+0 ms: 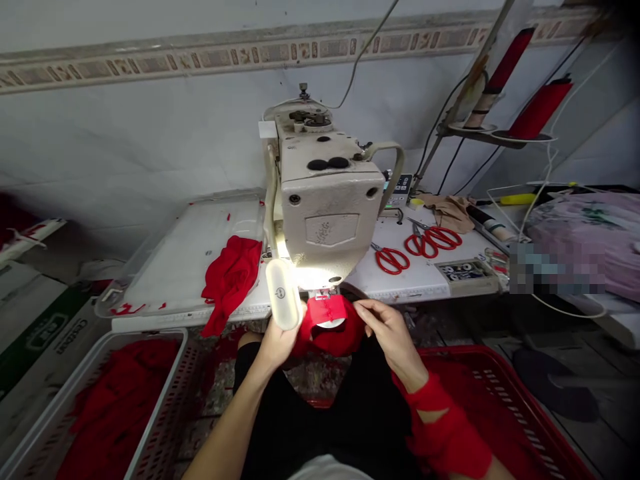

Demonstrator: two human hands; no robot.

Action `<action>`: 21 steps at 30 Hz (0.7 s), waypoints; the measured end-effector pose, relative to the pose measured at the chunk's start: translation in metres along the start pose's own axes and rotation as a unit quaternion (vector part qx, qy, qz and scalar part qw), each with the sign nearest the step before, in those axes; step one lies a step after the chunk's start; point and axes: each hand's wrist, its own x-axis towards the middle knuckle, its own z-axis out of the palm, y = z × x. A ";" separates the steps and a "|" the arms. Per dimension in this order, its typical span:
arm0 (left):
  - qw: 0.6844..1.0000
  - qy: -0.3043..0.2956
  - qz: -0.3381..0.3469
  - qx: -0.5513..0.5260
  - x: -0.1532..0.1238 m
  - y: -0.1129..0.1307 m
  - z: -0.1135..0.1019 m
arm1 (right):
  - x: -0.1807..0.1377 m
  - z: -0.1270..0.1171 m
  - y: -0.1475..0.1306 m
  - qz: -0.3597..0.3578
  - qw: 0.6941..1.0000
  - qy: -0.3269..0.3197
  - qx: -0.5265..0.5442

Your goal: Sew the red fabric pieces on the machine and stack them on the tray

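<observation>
1. Fabric [343, 343] in the spotlight, red and loosely folded, sitting right below the front of the sewing machine [325, 193], between both hands!
2. Catching the full glare on top: a flat red patch [321, 309], lying just over a pale rounded plate [331, 325].
3. Pinching the fabric's edge with the right hand [393, 333], bringing thumb and forefinger close together, a narrow grip.
4. Working the opposite side with the left hand [281, 343], hiding the fingertips behind a pale oval fixture [283, 293]; being right beside the fabric, but impossible to tell whether gripping it.
5. Wearing a red cloth wrap [445, 430] around the right forearm, bunching near the wrist.
6. Over to the right on the white counter [420, 285], showing off three pairs of red-handled scissors [391, 271], one nearer the machine, two lying close together behind.
7. Swinging left: spotting a crumpled red piece [233, 273] lying partly over a clear plastic tray [170, 253], drooping past the counter's front edge.
8. Down low, filling a white basket [161, 393] on the left with more red material [125, 393]; flanking the right side with a red basket [525, 395].
9. Up high at the right, standing tall on a rack: two cones of red thread [540, 110], leaning in this view.
</observation>
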 end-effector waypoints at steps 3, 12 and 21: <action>0.997 -0.046 -0.057 0.008 -0.012 -0.011 -0.022 | -0.015 -0.005 0.009 0.037 0.999 0.005 0.033; 0.988 0.122 -0.021 -0.089 -0.010 -0.015 -0.048 | -0.044 0.030 0.000 0.050 0.986 -0.161 -0.010; 0.976 -0.164 -0.033 -0.139 -0.053 -0.009 -0.015 | -0.065 0.038 -0.034 0.032 0.973 -0.226 -0.029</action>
